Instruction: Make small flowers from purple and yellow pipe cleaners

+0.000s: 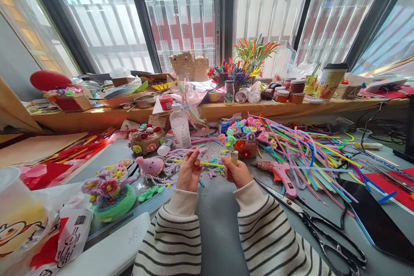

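My left hand (190, 171) is closed, thumb and fingers pinching a thin lilac pipe cleaner (181, 150). Its right end, near my fingertips, looks curled, but small detail is hard to make out. My right hand (238, 172) is wrapped around a small yellowish lighter (234, 155) with a metal top, held upright. A yellow pipe cleaner (211, 164) runs between the two hands; whether either hand touches it I cannot tell. Beyond them on the grey table (217, 224) lie small coloured scraps (211, 174). Just right of my right hand rests a pink glue gun (280, 174).
Black-handled scissors (310, 220) and a dark phone (377, 215) lie at right, below a heap of pipe cleaners (310, 151). A flower basket (249, 148) and a clear bottle (180, 126) stand behind. Left are a green flower pot (116, 205) and a white power bank (113, 246).
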`<state>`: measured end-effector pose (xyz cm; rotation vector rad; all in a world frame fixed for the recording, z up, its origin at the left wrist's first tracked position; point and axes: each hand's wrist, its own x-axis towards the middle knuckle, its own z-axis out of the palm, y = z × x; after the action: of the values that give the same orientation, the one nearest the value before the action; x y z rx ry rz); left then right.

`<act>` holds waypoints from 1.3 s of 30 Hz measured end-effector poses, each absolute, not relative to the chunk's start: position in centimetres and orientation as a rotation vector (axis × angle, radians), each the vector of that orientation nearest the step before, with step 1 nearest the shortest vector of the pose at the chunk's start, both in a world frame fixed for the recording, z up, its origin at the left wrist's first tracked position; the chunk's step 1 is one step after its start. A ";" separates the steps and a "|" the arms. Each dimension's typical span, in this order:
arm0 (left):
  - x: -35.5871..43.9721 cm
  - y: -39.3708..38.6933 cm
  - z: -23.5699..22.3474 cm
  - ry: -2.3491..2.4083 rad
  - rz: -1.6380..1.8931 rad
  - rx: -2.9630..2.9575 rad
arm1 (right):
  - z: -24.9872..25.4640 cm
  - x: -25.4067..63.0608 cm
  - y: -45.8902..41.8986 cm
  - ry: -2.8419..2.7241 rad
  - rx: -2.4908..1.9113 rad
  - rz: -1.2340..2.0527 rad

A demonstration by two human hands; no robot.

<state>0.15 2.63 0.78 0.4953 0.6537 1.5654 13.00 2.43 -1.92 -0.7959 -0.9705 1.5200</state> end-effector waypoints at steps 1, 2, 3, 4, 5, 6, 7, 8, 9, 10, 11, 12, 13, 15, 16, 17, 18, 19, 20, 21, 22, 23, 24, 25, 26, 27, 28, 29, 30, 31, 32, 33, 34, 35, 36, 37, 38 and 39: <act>0.2 2.6 0.8 0.655 1.571 0.506 | -2.1 12.9 2.5 -1.045 -0.859 1.465; 0.2 2.6 0.8 0.657 1.578 0.519 | -2.3 12.8 2.5 -1.138 -0.901 1.393; 0.2 2.6 0.9 0.662 1.585 0.528 | -2.4 12.7 2.4 -1.242 -0.935 1.309; 0.2 2.6 0.9 0.675 1.594 0.535 | -2.6 12.6 2.3 -1.346 -0.970 1.215; 0.2 2.6 0.9 0.691 1.603 0.542 | -2.6 12.5 2.2 -1.444 -1.015 1.117; 0.1 2.7 0.9 0.712 1.616 0.554 | -2.7 12.5 2.1 -1.539 -1.075 1.016; 0.1 2.7 0.9 0.738 1.634 0.573 | -2.8 12.4 2.0 -1.626 -1.144 0.913; 0.1 2.7 0.8 0.773 1.661 0.603 | -2.9 12.3 2.0 -1.701 -1.210 0.813; 0.1 2.7 0.8 0.813 1.697 0.644 | -3.0 12.3 1.9 -1.762 -1.267 0.727; 0.0 2.8 0.7 0.863 1.744 0.691 | -3.1 12.2 1.9 -1.808 -1.310 0.663; -0.1 2.8 0.7 0.920 1.796 0.744 | -3.2 12.2 1.9 -1.843 -1.341 0.620; -0.2 2.9 0.6 0.984 1.845 0.805 | -3.3 12.2 1.9 -1.869 -1.368 0.591; -0.3 2.9 0.6 1.057 1.889 0.875 | -3.4 12.2 2.0 -1.887 -1.394 0.567; -0.6 2.9 0.5 1.241 1.961 1.073 | -3.6 12.3 2.0 -1.895 -1.453 0.514; -0.6 2.8 0.5 1.352 1.988 1.196 | -3.7 12.3 2.0 -1.895 -1.482 0.492; -0.7 2.7 0.5 1.460 2.008 1.324 | -3.7 12.3 2.0 -1.899 -1.505 0.482; -0.7 2.6 0.6 1.559 2.019 1.441 | -3.7 12.3 2.0 -1.911 -1.520 0.483; -0.6 2.5 0.6 1.630 2.015 1.530 | -3.6 12.2 1.9 -1.933 -1.527 0.485; -0.6 2.4 0.6 1.672 2.004 1.588 | -3.5 12.2 1.8 -1.961 -1.529 0.478; -0.4 2.3 0.6 1.677 1.983 1.614 | -3.4 12.1 1.6 -1.993 -1.531 0.463; -0.3 2.2 0.6 1.649 1.954 1.618 | -3.2 12.1 1.4 -2.022 -1.535 0.441; -0.2 2.2 0.5 1.593 1.924 1.608 | -3.1 12.0 1.2 -2.050 -1.541 0.418; 0.0 2.2 0.4 1.522 1.897 1.591 | -3.0 11.9 1.1 -2.075 -1.550 0.400; 0.1 2.2 0.3 1.444 1.874 1.574 | -3.0 11.8 0.9 -2.097 -1.558 0.389; 0.1 2.3 0.2 1.367 1.854 1.562 | -3.0 11.7 0.7 -2.109 -1.561 0.382; 0.2 2.3 0.1 1.302 1.844 1.554 | -3.1 11.7 0.7 -2.112 -1.550 0.377; 0.2 2.4 0.0 1.253 1.843 1.549 | -3.3 11.7 0.6 -2.105 -1.526 0.374; 0.2 2.4 0.0 1.218 1.844 1.548 | -3.4 11.9 0.7 -2.093 -1.489 0.373; 0.2 2.5 0.0 1.192 1.844 1.548 | -3.6 12.2 0.7 -2.068 -1.448 0.367; 0.2 2.5 0.0 1.176 1.840 1.548 | -3.8 12.6 0.8 -2.028 -1.408 0.355; 0.2 2.6 0.0 1.167 1.834 1.546 | -4.0 13.3 0.9 -1.971 -1.380 0.328; 0.2 2.6 0.0 1.158 1.824 1.542 | -4.1 14.1 1.0 -1.886 -1.373 0.273; 0.3 2.5 0.1 1.145 1.810 1.537 | -4.2 15.0 1.0 -1.778 -1.385 0.210; 0.4 2.5 0.1 1.134 1.802 1.528 | -4.3 16.0 0.9 -1.697 -1.395 0.158; 0.5 2.4 0.2 1.127 1.799 1.517 | -4.4 17.0 0.8 -1.629 -1.413 0.112; 0.6 2.4 0.3 1.124 1.800 1.504 | -4.4 17.9 0.5 -1.573 -1.428 0.063; 0.7 2.3 0.3 1.127 1.803 1.491 | -4.5 18.7 0.2 -1.532 -1.439 0.017; 0.7 2.2 0.4 1.138 1.803 1.479 | -4.5 19.3 -0.2 -1.499 -1.444 -0.014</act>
<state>0.74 2.25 0.38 1.4790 1.1377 1.8030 19.32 -0.22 -4.54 -1.4440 -1.4994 -0.0142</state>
